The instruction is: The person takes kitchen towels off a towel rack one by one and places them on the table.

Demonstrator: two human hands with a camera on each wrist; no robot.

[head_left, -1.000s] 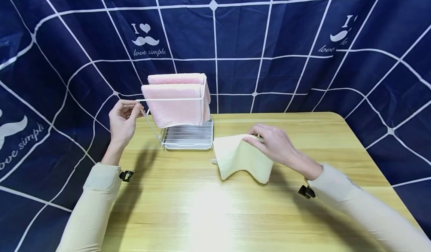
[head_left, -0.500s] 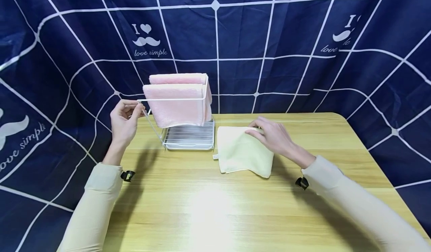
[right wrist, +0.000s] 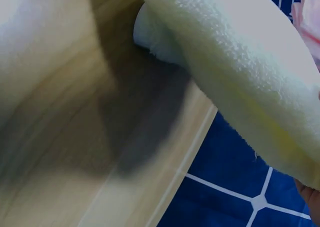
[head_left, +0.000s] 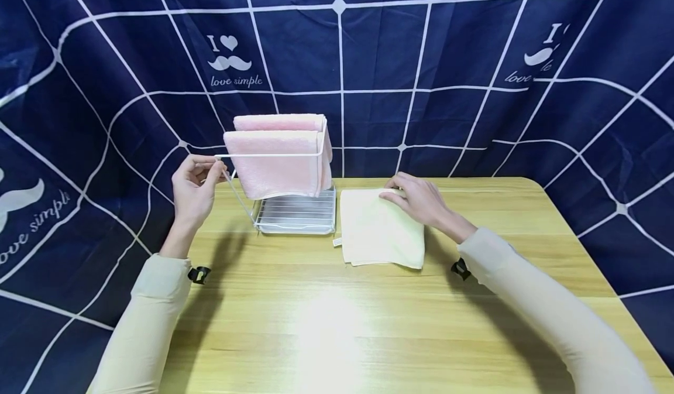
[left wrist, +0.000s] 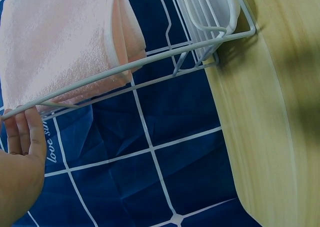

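Observation:
A white wire rack (head_left: 274, 156) stands at the back left of the table, and over its upper part hangs a folded pink towel (head_left: 276, 168). My left hand (head_left: 193, 192) pinches the rack's upper left corner; in the left wrist view its fingers (left wrist: 22, 132) are bent at the wire. To the right of the rack, a folded pale yellow towel (head_left: 380, 230) hangs from my right hand (head_left: 423, 201), which pinches its upper edge between thumb and fingers. The towel's lower edge is close over the tabletop. A small white tag (head_left: 337, 242) sticks out at its left side.
Under the hanging pink towel, the rack has a slatted base with a grey tray (head_left: 297, 215). The wooden table (head_left: 263, 306) ends at a rounded back right corner. Dark blue curtain (head_left: 379, 48) with a white grid surrounds the back and sides.
My right hand has moved back and slightly left with the yellow towel, whose drooping lower edge now looks flatter. The left hand keeps its hold on the rack.

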